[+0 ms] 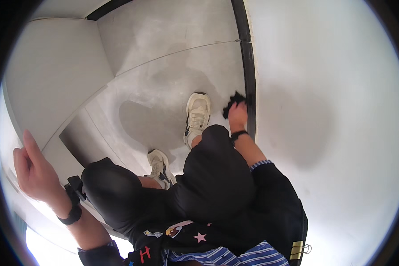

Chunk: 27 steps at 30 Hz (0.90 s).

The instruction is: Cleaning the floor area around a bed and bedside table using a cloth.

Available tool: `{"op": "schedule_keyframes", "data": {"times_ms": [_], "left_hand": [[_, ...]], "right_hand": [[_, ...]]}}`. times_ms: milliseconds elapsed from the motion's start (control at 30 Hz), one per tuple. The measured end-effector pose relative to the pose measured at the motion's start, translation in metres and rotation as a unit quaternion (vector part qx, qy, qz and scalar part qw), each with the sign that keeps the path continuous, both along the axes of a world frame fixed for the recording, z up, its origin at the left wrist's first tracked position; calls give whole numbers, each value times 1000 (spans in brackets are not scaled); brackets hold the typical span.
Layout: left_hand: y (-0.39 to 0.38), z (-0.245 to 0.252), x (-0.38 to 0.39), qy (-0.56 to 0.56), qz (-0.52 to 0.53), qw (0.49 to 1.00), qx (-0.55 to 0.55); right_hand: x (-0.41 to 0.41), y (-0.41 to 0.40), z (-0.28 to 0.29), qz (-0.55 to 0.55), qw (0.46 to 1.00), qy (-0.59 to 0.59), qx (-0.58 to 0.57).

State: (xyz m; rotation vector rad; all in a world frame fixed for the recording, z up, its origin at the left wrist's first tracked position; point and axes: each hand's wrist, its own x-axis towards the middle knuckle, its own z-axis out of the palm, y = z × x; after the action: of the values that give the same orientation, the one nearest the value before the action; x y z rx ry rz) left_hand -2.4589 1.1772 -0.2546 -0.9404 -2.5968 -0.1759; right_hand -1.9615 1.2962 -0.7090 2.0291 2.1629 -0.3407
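My right hand point(238, 116) is low by the floor, closed on a crumpled black cloth point(236, 98). The cloth lies against or right beside the black baseboard point(249, 83), at the foot of the white wall; whether it touches the board cannot be made out. At the far left, my left hand point(40, 173) is raised, with one finger stretched out and the others loosely bent. Nothing shows in it. A black band circles each wrist, and a small black device point(75, 184) sits near the left one.
The white wall point(302, 83) rises close on my right. Pale panels point(53, 66) stand on the left, with a dark opening or recess point(83, 133) low among them. My beige sneakers point(198, 114) rest on the grey floor point(153, 76), which has a thin seam. My knees are bent.
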Motion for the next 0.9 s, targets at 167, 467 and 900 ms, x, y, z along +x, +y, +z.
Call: {"op": "schedule_keyframes", "data": {"times_ms": [167, 467, 900], "left_hand": [[1, 2, 4, 18, -4, 1000, -8], [-6, -1, 0, -18, -50, 999, 5], [-11, 1, -4, -3, -10, 1000, -12]], "right_hand": [[-152, 130, 10, 104, 993, 25, 54], [-285, 241, 28, 94, 995, 26, -15], [0, -11, 86, -176, 977, 103, -67]]}}
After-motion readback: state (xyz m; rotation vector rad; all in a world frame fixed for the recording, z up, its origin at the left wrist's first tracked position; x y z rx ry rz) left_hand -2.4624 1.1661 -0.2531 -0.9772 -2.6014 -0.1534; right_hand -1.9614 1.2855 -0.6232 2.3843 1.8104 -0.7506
